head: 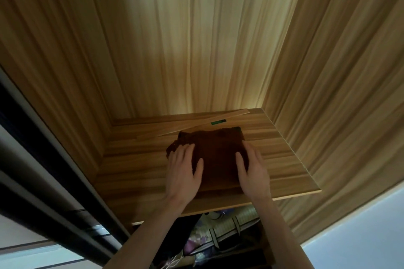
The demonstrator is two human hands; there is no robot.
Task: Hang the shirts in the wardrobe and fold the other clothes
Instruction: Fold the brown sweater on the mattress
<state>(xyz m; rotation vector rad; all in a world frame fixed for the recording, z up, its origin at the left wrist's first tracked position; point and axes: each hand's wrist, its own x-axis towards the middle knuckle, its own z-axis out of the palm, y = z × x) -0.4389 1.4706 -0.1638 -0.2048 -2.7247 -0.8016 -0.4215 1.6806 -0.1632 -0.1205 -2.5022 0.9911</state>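
Dark reddish-brown folded garment (215,155) lies on a streaky tan wood-grain shelf (135,172); small green label (217,122).

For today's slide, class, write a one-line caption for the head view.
Both hands, left hand and right hand, press a folded dark brown garment flat on the wooden wardrobe shelf.

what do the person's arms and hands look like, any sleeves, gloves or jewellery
Both forearms are bare as far as the frame shows, with no sleeves in view. The left hand and right hand wear no gloves. No rings, watch or bracelets show on the fingers or wrists, and there are no markings. The light is dim, so fine details cannot be told.
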